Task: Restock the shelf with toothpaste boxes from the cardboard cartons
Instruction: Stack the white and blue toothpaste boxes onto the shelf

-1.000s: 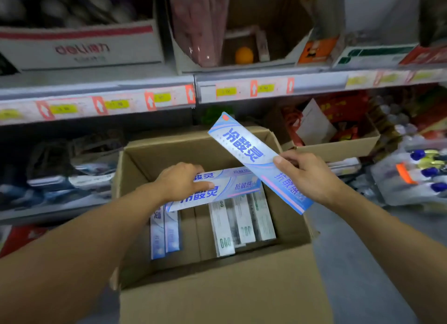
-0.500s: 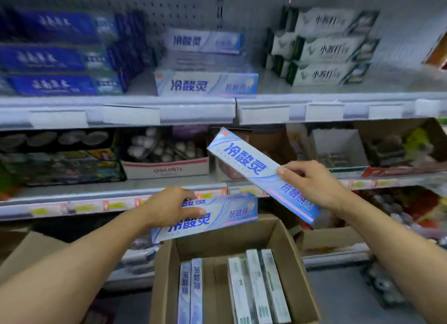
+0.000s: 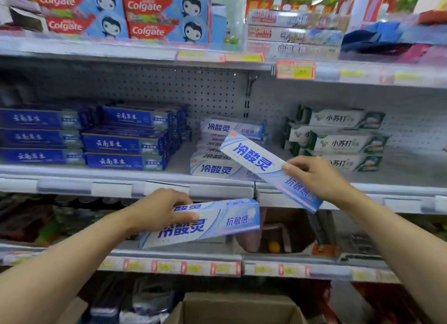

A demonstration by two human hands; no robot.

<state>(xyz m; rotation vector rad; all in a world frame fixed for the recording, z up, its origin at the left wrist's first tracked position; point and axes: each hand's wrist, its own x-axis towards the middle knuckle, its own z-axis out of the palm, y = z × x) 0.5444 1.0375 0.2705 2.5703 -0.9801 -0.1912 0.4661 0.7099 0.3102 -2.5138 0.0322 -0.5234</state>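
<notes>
Shelf (image 3: 217,178) part-stocked with a matching stack (image 3: 217,154). Left hand (image 3: 157,210) grasps one toothpaste box (image 3: 217,223), right hand (image 3: 314,176) another (image 3: 256,160); neither placed yet.

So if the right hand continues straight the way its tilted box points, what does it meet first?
Probably the stack of matching pale blue toothpaste boxes on the middle shelf; the right hand aims its pale blue toothpaste box there, though depth is unclear.
</notes>
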